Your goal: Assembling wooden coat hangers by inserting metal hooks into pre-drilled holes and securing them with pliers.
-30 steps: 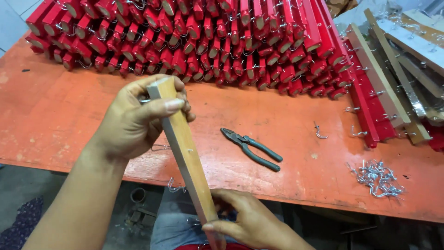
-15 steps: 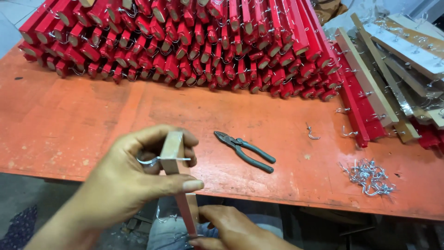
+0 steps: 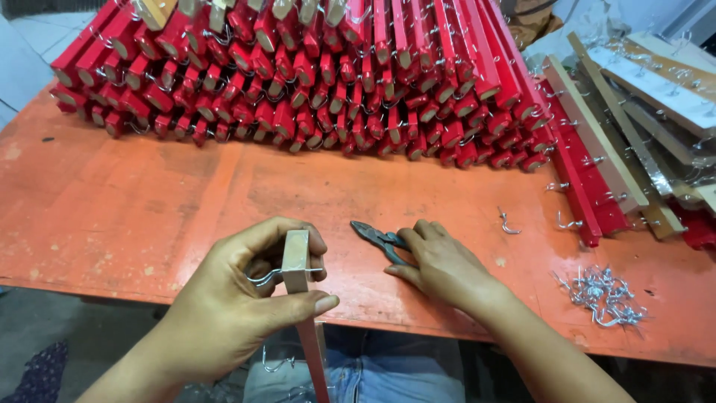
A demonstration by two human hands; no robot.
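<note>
While left hand (image 3: pixel 246 298) grips stick (image 3: pixel 297 261) (upright), right hand (image 3: pixel 440 261) on pliers (image 3: pixel 377 237)

No packages, labels, signs or screens anywhere in my view right now, just bare stuff with nothing wrapped, tagged or lit up.

Bare forearms, no sleeves; blue jeans (image 3: pixel 388 377) below.
</note>
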